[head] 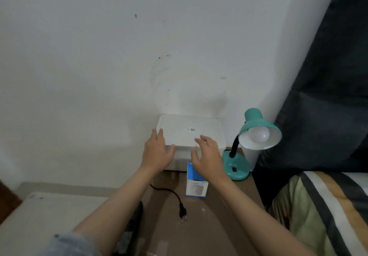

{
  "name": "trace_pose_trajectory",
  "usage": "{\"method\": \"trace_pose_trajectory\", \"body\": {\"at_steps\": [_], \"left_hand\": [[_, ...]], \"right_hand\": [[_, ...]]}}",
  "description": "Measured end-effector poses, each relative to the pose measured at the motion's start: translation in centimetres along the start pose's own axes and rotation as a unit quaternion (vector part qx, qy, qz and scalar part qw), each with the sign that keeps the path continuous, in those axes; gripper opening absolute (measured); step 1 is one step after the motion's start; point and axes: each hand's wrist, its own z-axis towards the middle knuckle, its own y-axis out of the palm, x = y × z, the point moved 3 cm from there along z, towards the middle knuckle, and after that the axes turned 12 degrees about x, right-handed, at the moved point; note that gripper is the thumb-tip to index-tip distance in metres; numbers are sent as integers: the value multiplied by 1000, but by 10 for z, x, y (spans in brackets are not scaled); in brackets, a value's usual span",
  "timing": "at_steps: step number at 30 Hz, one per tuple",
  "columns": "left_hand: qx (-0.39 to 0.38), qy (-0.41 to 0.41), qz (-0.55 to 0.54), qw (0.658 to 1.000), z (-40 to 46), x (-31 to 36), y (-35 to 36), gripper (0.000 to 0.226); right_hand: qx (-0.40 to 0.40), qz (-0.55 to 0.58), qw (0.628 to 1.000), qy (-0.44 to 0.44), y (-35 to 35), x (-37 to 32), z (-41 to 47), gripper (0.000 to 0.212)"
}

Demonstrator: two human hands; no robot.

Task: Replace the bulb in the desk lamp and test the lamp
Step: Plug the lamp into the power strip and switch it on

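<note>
A teal desk lamp (237, 167) stands at the right of the brown tabletop (209, 225), its shade tilted toward me with a white bulb (258, 134) screwed inside, unlit. Its black cord ends in an unplugged plug (182, 214) lying on the table. A blue and white bulb box (196, 189) stands upright in front of a white lidded container (191, 131) against the wall. My left hand (158, 152) and my right hand (208, 156) hover with spread fingers over the container's front edge, holding nothing. The right hand partly hides the bulb box.
A white wall rises behind the table. A dark curtain (326, 96) hangs at the right, above a striped bedcover (328, 212). A white surface (49, 212) lies at lower left, and a black object (135, 221) sits beside my left forearm.
</note>
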Motion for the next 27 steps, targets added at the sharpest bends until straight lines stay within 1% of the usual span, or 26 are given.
{"method": "trace_pose_trajectory", "body": {"at_steps": [2,4,6,9,11,13,16,18,19,20,22,24,27], "left_hand": [[9,5,-12,1000,-35,-16,-9,69],[7,-9,-5,1000,-74,-36,-18,68],[7,-23,14,1000,-112,-55,-27,69],[-12,-57,32,998,-162,-82,-37,67],[-20,-67,40,997,-189,-96,-41,69],[-31,-65,55,996,-210,-108,-42,70],[-34,-59,63,996,-226,-116,-42,66],[-27,-63,58,996,-228,-115,-42,62],[-22,-67,55,996,-228,-114,-42,60],[-17,-70,55,996,-229,-113,-42,58],[-8,-66,63,996,-229,-112,-42,57],[-5,-65,70,995,-230,-112,-41,56],[0,-66,75,995,-230,-113,-39,56]], "right_hand": [[-8,45,998,-35,1,-9,-32,29],[-42,62,997,-31,10,-9,-65,23],[-90,58,994,16,22,-4,-95,20],[-155,17,980,120,37,6,-127,21],[-185,-4,970,158,42,7,-141,18],[-197,-23,967,161,46,5,-150,11],[-187,-46,969,152,52,3,-156,16],[-178,-45,968,170,54,1,-157,18],[-177,-36,964,195,55,0,-157,18],[-175,-16,958,229,56,-1,-158,18],[-156,56,935,314,56,-5,-161,17],[-136,139,896,398,57,-10,-164,14],[-153,219,836,479,58,-20,-164,11]]}}
